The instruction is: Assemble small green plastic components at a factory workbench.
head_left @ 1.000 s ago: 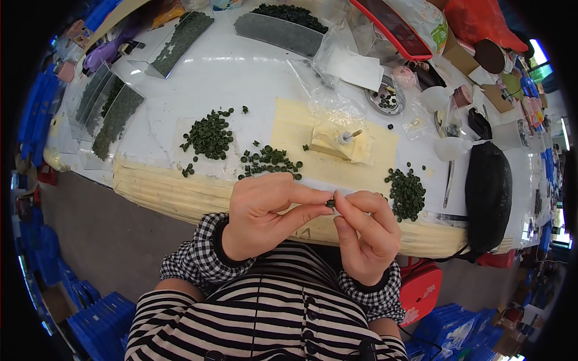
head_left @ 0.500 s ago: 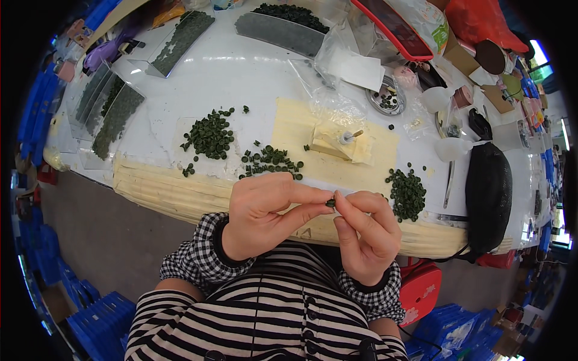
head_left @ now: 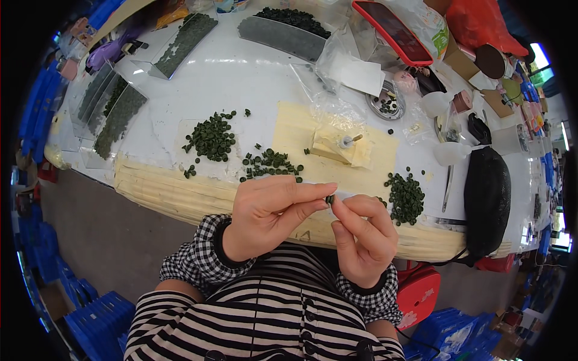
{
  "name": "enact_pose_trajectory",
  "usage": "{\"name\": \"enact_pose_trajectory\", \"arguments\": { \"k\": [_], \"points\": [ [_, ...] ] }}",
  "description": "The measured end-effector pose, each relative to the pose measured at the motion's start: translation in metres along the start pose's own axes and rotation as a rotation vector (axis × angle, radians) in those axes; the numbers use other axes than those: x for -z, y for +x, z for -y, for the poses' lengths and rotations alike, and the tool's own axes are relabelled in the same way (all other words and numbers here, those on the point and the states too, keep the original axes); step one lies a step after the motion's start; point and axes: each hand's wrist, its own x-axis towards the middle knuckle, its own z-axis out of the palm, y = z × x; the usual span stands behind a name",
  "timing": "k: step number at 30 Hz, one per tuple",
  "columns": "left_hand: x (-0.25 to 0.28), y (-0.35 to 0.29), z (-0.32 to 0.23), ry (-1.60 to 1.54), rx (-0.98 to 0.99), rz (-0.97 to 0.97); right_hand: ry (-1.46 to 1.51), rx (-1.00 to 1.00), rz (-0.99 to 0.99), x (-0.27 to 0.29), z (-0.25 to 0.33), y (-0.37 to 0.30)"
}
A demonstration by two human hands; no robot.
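My left hand (head_left: 262, 207) pinches a small dark green round piece (head_left: 329, 199) between thumb and index finger, above the near edge of the table. From the other side, the curled fingers of my right hand (head_left: 368, 240) meet the same piece at their tips; its thumb sits a little lower. Fingers partly hide the piece. Beyond my left hand lies a loose group of similar green pieces (head_left: 272, 162), with a denser heap (head_left: 211, 138) further left. Another heap (head_left: 406, 197) is just past my right hand. A pale block with a short upright peg (head_left: 337, 144) stands on a yellow sheet (head_left: 289, 123).
Clear trays of green pieces stand at the far left (head_left: 120, 120) and the back (head_left: 283, 39). At the right are a round dish (head_left: 386, 102), metal tweezers (head_left: 447, 188) and a black pouch (head_left: 487, 198). A red-framed phone (head_left: 394, 33) leans at the back right.
The two hands have barely shifted, still together at the small piece. My left index finger reaches slightly further past it, and the view has moved a little.
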Motion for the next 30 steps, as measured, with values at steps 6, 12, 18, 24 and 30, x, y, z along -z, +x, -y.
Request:
{"name": "enact_pose_trajectory", "arguments": {
  "k": [6, 12, 18, 24, 30],
  "points": [
    [-0.0004, 0.0002, 0.0002, -0.038, 0.017, 0.005, 0.000, -0.008, 0.001, 0.0005, 0.0007, 0.0005],
    [-0.0010, 0.0002, 0.0007, -0.036, 0.024, 0.000, 0.004, -0.010, 0.004, 0.0002, -0.0010, 0.0001],
    [0.0004, -0.0019, 0.0027, -0.037, 0.058, -0.026, -0.003, -0.020, 0.005, -0.0005, -0.0003, 0.0017],
    [-0.0004, -0.0027, 0.0031, -0.050, 0.065, -0.043, -0.006, -0.032, 0.009, -0.0019, 0.0000, 0.0023],
    [-0.0011, -0.0029, 0.0031, -0.049, 0.068, -0.052, -0.007, -0.030, 0.011, -0.0020, 0.0017, 0.0031]
  ]
}}
